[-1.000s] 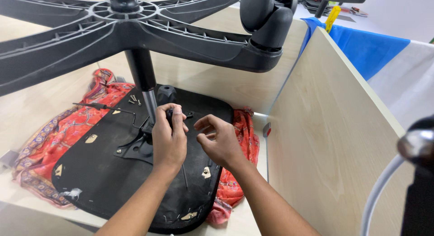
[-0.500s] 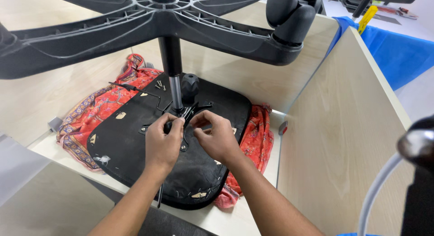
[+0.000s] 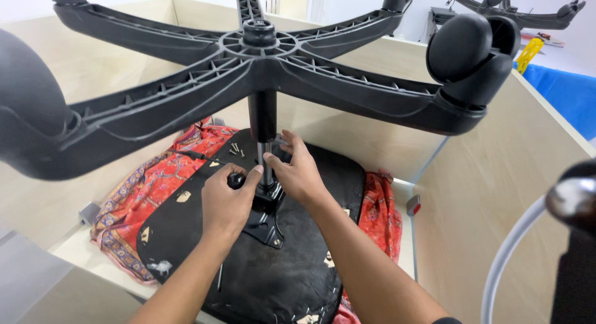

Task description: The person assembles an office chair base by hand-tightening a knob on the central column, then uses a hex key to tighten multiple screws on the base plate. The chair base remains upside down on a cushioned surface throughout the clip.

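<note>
Boxed in by pale wooden panels (image 3: pixel 515 193), joined at a corner behind the patterned red cloth (image 3: pixel 164 187). Right of those panels, a blue sheet (image 3: pixel 568 100) over a surface, with a yellow tool (image 3: pixel 526 54) at its near edge. Above the blue sheet, a second black star-shaped chair base (image 3: pixel 515 13) (castors up) against a white wall (image 3: pixel 366 4). Bright, even daylight throughout. Low beside the cloth, a small grey bracket (image 3: pixel 89 212).

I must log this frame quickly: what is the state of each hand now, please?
Left hand: closed around a small black knob beside the chair column.
Right hand: open, fingers spread against the column base, gripping nothing.
</note>
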